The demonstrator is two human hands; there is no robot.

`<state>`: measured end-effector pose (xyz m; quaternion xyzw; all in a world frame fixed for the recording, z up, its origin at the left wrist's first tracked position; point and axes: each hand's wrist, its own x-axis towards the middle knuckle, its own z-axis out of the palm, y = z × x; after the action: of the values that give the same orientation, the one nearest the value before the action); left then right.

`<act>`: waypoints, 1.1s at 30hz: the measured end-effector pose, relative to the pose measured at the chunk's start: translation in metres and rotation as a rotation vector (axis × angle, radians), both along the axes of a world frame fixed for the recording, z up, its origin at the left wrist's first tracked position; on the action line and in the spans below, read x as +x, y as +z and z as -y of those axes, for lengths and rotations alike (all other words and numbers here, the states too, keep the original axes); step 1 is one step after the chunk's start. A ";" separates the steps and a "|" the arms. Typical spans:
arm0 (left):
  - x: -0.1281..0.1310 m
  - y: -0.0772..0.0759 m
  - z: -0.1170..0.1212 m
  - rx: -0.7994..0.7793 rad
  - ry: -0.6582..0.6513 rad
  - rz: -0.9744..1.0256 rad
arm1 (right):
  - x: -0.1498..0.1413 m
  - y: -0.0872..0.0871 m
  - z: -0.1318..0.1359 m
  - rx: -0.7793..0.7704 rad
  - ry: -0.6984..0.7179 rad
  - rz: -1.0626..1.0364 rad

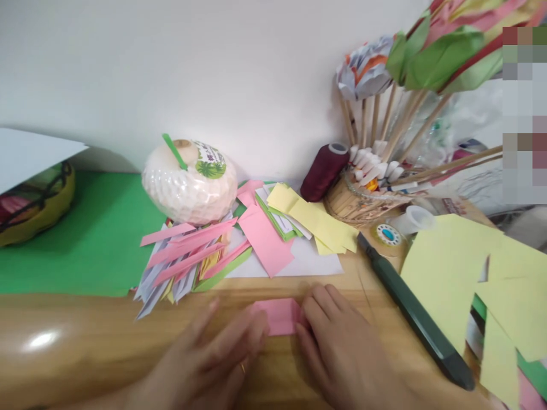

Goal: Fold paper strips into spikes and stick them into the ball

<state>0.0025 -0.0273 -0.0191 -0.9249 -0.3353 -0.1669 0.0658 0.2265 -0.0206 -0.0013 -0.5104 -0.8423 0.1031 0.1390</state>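
A small folded piece of pink paper (pixel 282 316) lies at the front of the wooden table, creased near its right end. My left hand (pixel 222 347) grips its left end between the fingertips and wears a thin ring; it is slightly blurred. At the paper's right end, the curled fingers of my right hand (pixel 337 336) press and pinch the edge. Just beyond my left hand sits a pile of folded pink, white, yellow and green paper strips (pixel 188 256). Flat pink pieces (pixel 265 239) and yellow pieces (pixel 316 219) lie behind the paper I hold.
A wrapped coconut (pixel 190 182) with a green straw stands on green paper (pixel 94 228). To the right are a maroon thread spool (pixel 323 172), a woven basket (pixel 363 202) with paper flowers on sticks, a long dark green tool (pixel 416 313) and yellow sheets (pixel 448 267).
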 end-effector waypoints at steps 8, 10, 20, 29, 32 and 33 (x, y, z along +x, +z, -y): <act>-0.001 0.012 0.000 0.186 -0.164 -0.169 | -0.002 -0.003 0.000 0.066 0.005 0.078; -0.003 0.012 0.001 0.172 -0.174 -0.158 | -0.002 -0.004 0.001 0.083 0.008 0.080; -0.012 0.017 0.004 0.169 -0.136 -0.177 | 0.001 -0.005 0.004 0.273 0.059 0.041; -0.013 0.022 -0.003 0.148 -0.170 -0.150 | 0.015 0.004 0.004 0.469 0.484 0.188; -0.015 0.023 -0.007 0.103 -0.210 -0.146 | 0.026 0.009 -0.001 0.430 0.529 0.250; -0.016 0.023 -0.009 0.089 -0.228 -0.137 | 0.028 0.011 -0.002 0.418 0.541 0.257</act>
<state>-0.0137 -0.0187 0.0040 -0.9623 -0.2152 -0.1244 0.1100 0.2549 -0.0187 0.0095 -0.2383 -0.9604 -0.1032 0.1012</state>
